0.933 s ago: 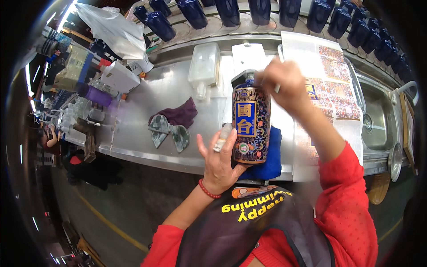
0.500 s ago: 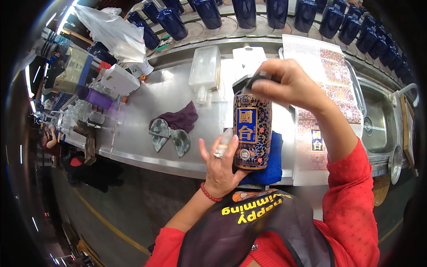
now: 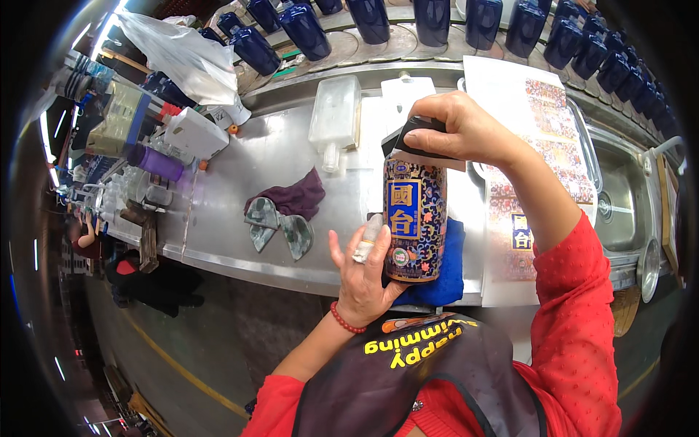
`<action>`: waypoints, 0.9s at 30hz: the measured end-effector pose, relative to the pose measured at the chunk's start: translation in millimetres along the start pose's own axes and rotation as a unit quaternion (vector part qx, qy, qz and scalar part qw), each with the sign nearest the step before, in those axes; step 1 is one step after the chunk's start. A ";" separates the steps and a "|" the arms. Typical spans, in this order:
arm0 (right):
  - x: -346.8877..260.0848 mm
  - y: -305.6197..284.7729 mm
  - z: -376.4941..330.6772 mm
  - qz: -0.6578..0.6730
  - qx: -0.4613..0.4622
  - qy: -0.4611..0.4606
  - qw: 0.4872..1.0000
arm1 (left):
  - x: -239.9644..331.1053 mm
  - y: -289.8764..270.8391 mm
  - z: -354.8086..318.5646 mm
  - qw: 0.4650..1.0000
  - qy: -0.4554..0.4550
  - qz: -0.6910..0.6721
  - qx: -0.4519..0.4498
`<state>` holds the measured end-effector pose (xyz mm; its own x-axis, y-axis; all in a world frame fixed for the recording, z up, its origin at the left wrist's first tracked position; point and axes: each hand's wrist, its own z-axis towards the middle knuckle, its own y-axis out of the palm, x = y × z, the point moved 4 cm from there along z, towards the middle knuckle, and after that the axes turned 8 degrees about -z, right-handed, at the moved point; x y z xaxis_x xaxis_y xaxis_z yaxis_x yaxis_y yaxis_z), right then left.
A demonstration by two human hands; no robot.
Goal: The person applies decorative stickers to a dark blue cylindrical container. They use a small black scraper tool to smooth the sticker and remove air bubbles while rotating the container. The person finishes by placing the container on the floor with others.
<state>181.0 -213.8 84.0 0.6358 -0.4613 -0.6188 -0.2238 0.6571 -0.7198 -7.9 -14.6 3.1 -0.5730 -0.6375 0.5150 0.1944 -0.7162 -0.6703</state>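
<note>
A dark blue bottle (image 3: 427,218) wrapped in a colourful floral design with gold lettering stands tilted slightly over a blue cloth (image 3: 453,266). My left hand (image 3: 362,280) grips its lower left side, with the thumb near the base; one finger is wrapped in white tape. At the bottle's top, my right hand (image 3: 466,127) pinches a flat black scraper (image 3: 426,138), its edge near the bottle's shoulder. Whether the scraper touches the bottle I cannot tell. The hand and scraper hide the bottle's neck. To the right lies a sheet of printed decals (image 3: 550,124).
A clear rectangular glass bottle (image 3: 335,113) lies on the steel table (image 3: 218,226), beside a white plate (image 3: 408,91). A purple cloth (image 3: 306,193) and camouflage-patterned fabric pieces (image 3: 287,229) are at left. Blue bottles (image 3: 370,22) line the conveyor beyond. A sink (image 3: 619,197) is at right.
My right hand has risen slightly and turned, so the scraper's flat face shows more. The bottle has shifted slightly down in view. The blue bottles on the conveyor have moved along.
</note>
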 end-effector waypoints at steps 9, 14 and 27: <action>12.1 -0.7 11.2 0.031 -0.011 0.029 0.999 | 0.4 0.4 -0.5 1.000 0.001 0.008 0.000; 2.2 -3.6 11.7 -0.011 0.005 0.046 0.999 | 2.5 -0.1 -0.6 1.000 0.004 0.010 0.009; -56.9 1.9 -35.2 -0.221 0.188 -0.159 0.944 | -1.5 -0.1 -2.4 1.000 0.006 0.012 -0.008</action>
<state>118.4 -207.3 106.7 0.8090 -0.5764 -0.1151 0.3549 0.6351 -0.6861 -9.0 -12.9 1.1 -0.5774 -0.6516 0.4919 0.1958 -0.6955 -0.6914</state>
